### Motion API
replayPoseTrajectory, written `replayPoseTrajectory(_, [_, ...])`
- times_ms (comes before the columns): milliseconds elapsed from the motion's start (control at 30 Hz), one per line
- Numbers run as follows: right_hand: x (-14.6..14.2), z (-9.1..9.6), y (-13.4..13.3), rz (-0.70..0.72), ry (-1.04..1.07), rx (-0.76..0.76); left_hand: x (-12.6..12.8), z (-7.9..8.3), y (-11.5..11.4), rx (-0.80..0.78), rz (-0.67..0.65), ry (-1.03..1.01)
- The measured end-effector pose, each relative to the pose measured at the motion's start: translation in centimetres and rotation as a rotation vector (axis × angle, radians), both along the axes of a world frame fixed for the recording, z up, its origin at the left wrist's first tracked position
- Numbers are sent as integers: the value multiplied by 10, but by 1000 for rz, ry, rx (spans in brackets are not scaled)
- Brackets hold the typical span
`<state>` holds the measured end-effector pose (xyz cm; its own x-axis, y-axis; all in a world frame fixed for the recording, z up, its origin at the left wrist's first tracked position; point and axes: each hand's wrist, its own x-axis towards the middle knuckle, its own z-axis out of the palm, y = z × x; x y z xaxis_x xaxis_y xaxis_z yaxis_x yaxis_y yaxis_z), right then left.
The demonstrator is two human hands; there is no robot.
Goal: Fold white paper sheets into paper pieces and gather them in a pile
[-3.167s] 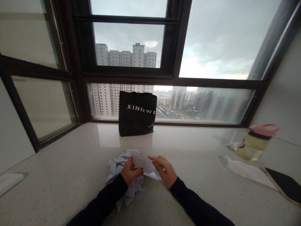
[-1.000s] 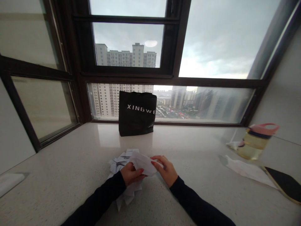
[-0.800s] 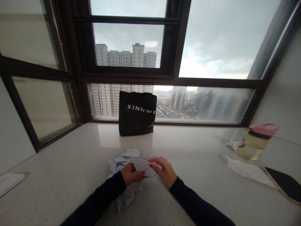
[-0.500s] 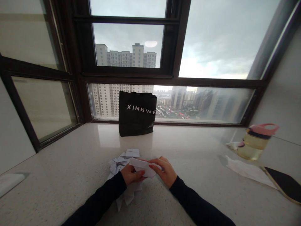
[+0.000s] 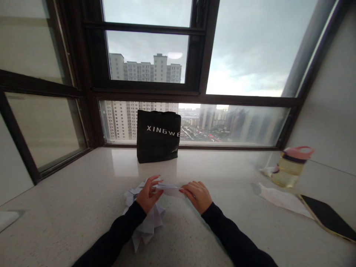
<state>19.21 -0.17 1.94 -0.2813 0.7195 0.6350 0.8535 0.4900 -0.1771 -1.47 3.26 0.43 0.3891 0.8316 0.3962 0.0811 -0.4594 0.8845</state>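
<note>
A piece of folded white paper (image 5: pixel 170 190) spans the gap between my two hands, seen nearly edge-on. My left hand (image 5: pixel 149 193) pinches its left end between thumb and fingers. At the right end, my right hand (image 5: pixel 197 194) grips the paper with thumb and curled fingers. Below and behind my left hand lies a pile of folded white paper pieces (image 5: pixel 150 224), several of them pointed; the hand and sleeve cover part of it.
A black bag (image 5: pixel 158 137) stands upright by the window. To the right are a bottle with a pink lid (image 5: pixel 290 168), a white tissue (image 5: pixel 282 198) and a dark phone (image 5: pixel 328 215). A white object (image 5: pixel 9 219) lies at the left edge.
The folded paper has been turned from showing its broad face to nearly edge-on. My hands have moved slightly apart, and the view has shifted a little to the right.
</note>
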Motion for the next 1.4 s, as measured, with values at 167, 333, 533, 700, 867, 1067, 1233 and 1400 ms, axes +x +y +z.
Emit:
replayPoseTrajectory(167, [4, -4, 3, -14, -73, -46, 16, 15, -1, 702, 169, 709])
replayPoseTrajectory(333, [2, -13, 7, -16, -138, -187, 34, 5, -4, 729, 254, 1169])
replayPoseTrajectory(533, [4, -17, 10, 6, -159, -239, 30, -1, 0, 745, 222, 1179])
replayPoseTrajectory(700, [3, -13, 8, 4, -181, -271, 29, -1, 1, 737, 236, 1167])
replayPoseTrajectory(867, [2, -10, 6, 9, -167, -270, 28, -4, 4, 721, 260, 1147])
replayPoseTrajectory(1067, [5, -14, 9, 25, -213, -291, 29, -6, 2, 684, 240, 1167])
replayPoseTrajectory(1233, [8, -12, 10, 6, -243, -268, 27, -5, 0, 659, 244, 1166])
replayPoseTrajectory(1400, [9, -10, 10, 25, -197, -269, 27, -6, -1, 639, 270, 1165])
